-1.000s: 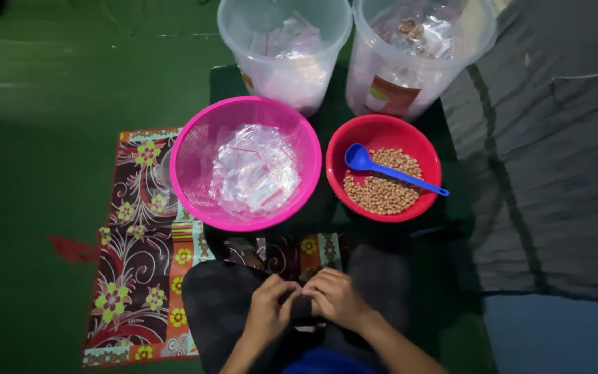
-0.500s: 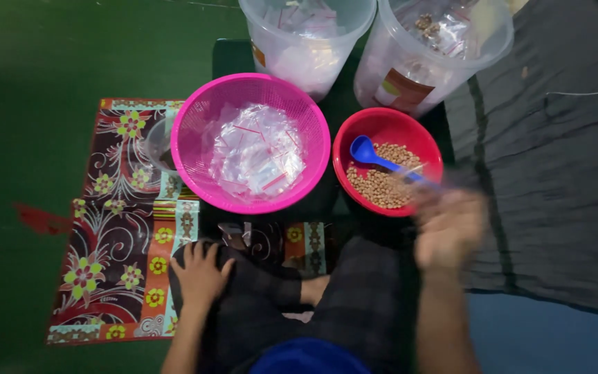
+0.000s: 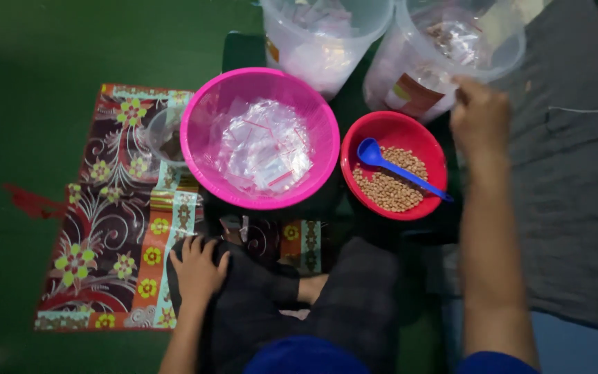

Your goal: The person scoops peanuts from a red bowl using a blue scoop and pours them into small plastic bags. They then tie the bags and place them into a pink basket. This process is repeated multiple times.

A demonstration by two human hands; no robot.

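My right hand (image 3: pixel 480 118) is stretched forward to the rim of the right clear plastic bucket (image 3: pixel 444 66), fingers curled; whether it holds anything is hidden. My left hand (image 3: pixel 197 267) rests flat, fingers spread, on my dark checked trouser knee. In front of me a pink bowl (image 3: pixel 205 128) holds several small clear zip bags (image 3: pixel 264 145). Beside it, a red bowl (image 3: pixel 396 125) holds peanuts (image 3: pixel 389 188) and a blue spoon (image 3: pixel 396 166).
A second clear bucket (image 3: pixel 327 34) with clear bags stands behind the pink bowl. A floral mat (image 3: pixel 112 228) lies on the green floor at left, with a small clear container (image 3: pixel 164 135) on it. Grey cloth (image 3: pixel 576 194) covers the right side.
My hands parted from my lap. The right hand swung up and forward to the right bucket's rim; the left hand settled on my knee.
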